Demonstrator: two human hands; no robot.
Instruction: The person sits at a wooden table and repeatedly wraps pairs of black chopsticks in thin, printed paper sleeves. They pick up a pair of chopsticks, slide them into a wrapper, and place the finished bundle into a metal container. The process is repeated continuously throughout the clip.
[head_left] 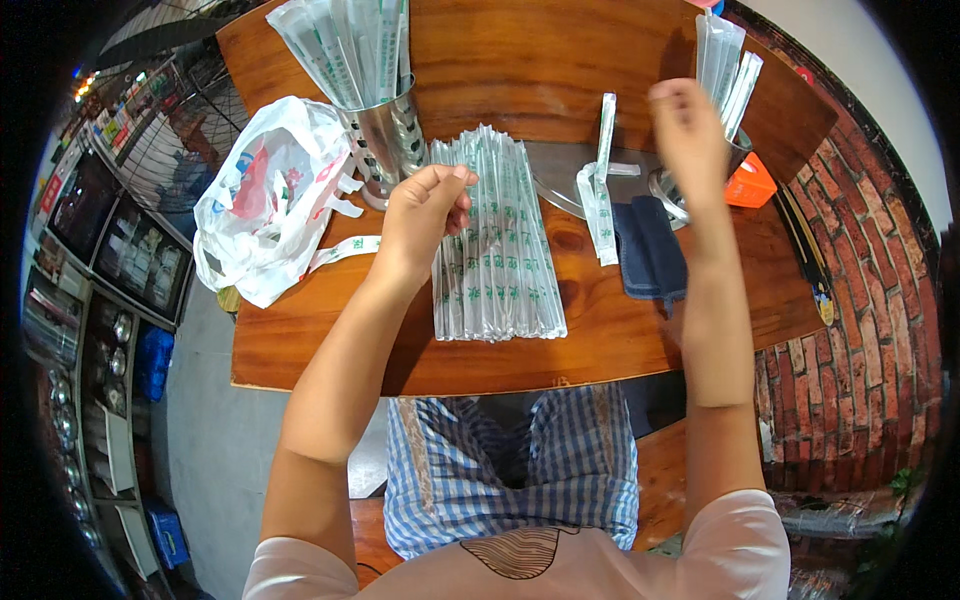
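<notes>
A broad row of plastic-wrapped chopsticks [500, 260] with green print lies on the wooden table [620, 345]. My left hand [428, 212] hovers at the row's upper left edge, thumb against curled fingers, nothing visible in it. Farther right, my right hand [692, 130] is raised in front of a metal holder [738, 150], smeared by motion, so its grip is unclear. Wrapped packets [718, 60] stand in that holder. Beside my right forearm lie a folded dark cloth [650, 250] and some loose white-and-green wrapper strips [597, 205].
At the back left, a perforated steel holder [385, 140] is full of wrapped chopsticks [345, 50]. A white plastic bag [270, 205] with wrappers sits at the table's left edge. An orange box [750, 182] stands far right, by a brick wall [850, 360]. Shelves [110, 370] line the left.
</notes>
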